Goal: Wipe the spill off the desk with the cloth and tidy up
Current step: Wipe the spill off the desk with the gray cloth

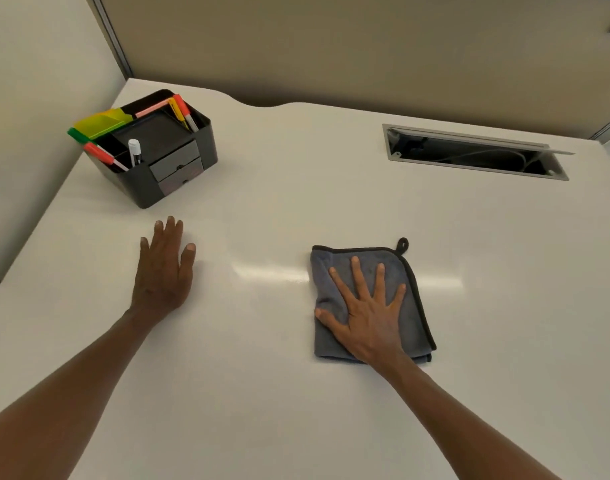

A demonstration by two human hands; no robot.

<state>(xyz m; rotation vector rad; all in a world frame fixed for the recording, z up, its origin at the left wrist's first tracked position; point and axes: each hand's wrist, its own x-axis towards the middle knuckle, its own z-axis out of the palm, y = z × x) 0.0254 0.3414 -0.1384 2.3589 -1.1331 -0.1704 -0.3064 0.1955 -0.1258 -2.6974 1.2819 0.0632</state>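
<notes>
A folded grey cloth [414, 306] with a black hem and a hanging loop lies flat on the white desk [262, 393], right of centre. My right hand [366, 313] rests palm down on the cloth with its fingers spread wide, not gripping it. My left hand [165, 268] lies flat on the bare desk to the left, fingers together, holding nothing. I can make out no liquid on the desk; a bright light reflection runs across the surface between the two hands.
A black desk organiser [158, 161] holding markers, a glue stick and yellow-green sticky notes stands at the back left. A recessed cable tray [473, 154] with its lid open sits at the back right. Beige partition walls close the desk behind and on the left.
</notes>
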